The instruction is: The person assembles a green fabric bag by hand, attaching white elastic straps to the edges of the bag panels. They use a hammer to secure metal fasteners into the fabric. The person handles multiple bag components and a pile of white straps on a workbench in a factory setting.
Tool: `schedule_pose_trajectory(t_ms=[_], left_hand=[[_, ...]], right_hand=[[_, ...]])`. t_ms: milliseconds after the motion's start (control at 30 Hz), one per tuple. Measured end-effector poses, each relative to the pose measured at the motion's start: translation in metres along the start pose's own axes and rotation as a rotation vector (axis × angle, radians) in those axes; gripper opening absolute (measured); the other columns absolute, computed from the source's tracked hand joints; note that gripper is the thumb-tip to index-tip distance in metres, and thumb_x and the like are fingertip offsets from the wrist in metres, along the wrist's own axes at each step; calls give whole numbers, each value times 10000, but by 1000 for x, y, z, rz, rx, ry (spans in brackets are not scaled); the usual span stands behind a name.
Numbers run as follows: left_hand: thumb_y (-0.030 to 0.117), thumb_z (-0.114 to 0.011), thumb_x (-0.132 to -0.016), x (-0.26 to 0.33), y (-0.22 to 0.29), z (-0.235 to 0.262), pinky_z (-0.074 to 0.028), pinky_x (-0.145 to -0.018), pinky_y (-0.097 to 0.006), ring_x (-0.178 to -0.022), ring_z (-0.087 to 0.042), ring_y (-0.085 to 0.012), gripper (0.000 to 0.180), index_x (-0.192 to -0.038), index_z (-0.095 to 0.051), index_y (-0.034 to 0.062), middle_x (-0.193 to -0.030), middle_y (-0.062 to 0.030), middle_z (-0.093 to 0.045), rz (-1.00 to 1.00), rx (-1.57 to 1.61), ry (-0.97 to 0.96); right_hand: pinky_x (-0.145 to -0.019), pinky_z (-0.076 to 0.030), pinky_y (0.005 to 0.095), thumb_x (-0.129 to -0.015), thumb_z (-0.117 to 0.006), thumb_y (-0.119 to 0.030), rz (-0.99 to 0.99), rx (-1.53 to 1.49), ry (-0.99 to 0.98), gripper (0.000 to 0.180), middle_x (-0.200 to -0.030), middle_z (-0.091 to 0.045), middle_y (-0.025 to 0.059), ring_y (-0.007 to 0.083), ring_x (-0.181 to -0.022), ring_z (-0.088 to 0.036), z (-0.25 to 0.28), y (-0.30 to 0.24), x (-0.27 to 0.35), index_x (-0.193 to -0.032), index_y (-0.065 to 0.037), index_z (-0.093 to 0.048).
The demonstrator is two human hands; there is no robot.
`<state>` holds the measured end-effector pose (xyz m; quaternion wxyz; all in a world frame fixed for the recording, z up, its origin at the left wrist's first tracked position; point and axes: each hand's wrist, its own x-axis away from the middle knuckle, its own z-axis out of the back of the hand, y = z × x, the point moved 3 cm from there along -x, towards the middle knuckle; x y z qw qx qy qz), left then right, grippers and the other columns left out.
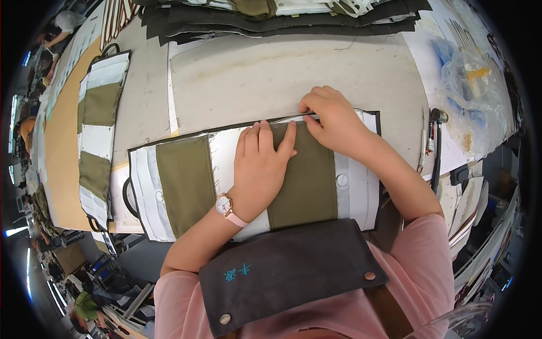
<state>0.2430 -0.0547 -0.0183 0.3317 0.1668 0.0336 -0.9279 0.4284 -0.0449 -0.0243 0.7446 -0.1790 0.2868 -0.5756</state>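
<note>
A wide fabric panel [305, 186] lies before me, white with two olive-green bands and a dark edging round it. A round white disc shows near each end, and a black loop [129, 198] sticks out at its left end. My left hand [261, 161] rests flat on the panel's middle, fingers stretched toward the far edge. At that far edge, right of the left fingertips, my right hand [336, 121] pinches the dark edging between thumb and bent fingers. Exactly how much cloth is in the pinch is hidden.
A similar long panel [100, 133] with loops lies on the left. Dark and olive pieces [282, 22] are stacked at the far side. On the right are a hammer [437, 135], a pen-like tool [423, 147] and a clear plastic bag [474, 93]. People work far left.
</note>
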Motion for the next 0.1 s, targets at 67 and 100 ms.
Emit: schedule_pose_trajectory(t_ms=[67,100], left_hand=[[306,-719,-870,-3,3,-1,-490,-999,-470,-1097,-578,-364,503,-1341,-628,156,-1193,-225,-574,27,-12,-34],[309,-715,-877,-3,4,0,-485,-1008,-463,-1111,-574,-353,521,-1364,-612,157,-1207,-230,-573,39,-11,-70]], right_hand=[[-810,-466,404,-793,-661,20,25,19,-23,149,-878,-605,93,298,-882,-580,-3,3,-3,-919,-39,-607],[-821,-472,405,-803,-653,18,18,15,-22,152,-893,-617,90,295,-900,-589,-3,3,-2,-936,-44,-612]])
